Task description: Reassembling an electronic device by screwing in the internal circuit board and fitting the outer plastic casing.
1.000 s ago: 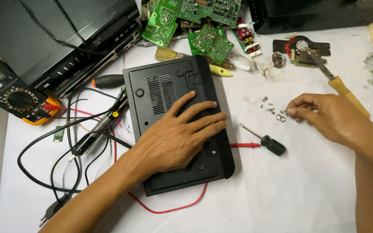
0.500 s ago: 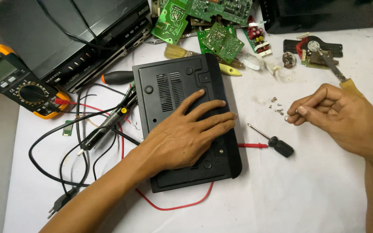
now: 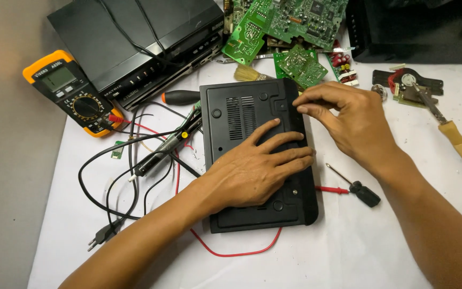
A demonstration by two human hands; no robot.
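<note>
Both forearms were bare to the frame's lower edge, with no sleeve, watch or bracelet in sight. The left hand (image 3: 252, 171) and the right hand (image 3: 354, 123) wore no gloves. Nails looked short and plain; I saw no rings, though several fingers were partly hidden.

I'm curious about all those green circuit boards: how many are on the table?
3 at least: a large board at the top, a long one left of it, a small one below. Others may be hidden.
</note>
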